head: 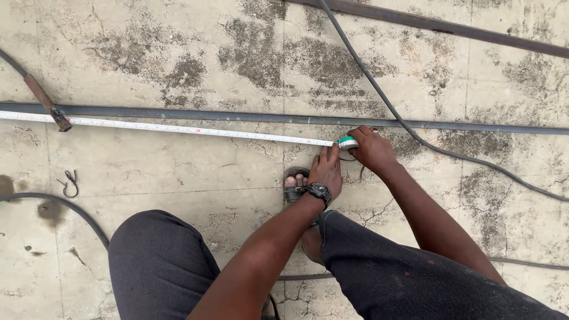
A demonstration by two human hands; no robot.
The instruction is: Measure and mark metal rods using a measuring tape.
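Left hand (325, 170), black wristwatch on the wrist, lies nearly flat, fingers extended, fingertips pressing the white-and-yellow steel tape blade (178, 128) down by the case; it grips nothing. Blade runs from the far left edge along the long dark flat steel bar (148, 112) on the stained concrete floor (178, 172). Right hand (370, 148) is curled closed around the small green-and-white tape measure case (348, 142), just beside the bar. Doing it well probably means keeping the blade taut, straight, parallel and touching the bar, with the left fingertips pinning it before reading. Black cable (415, 133) crosses the bar right of the hands; keep it off the blade.
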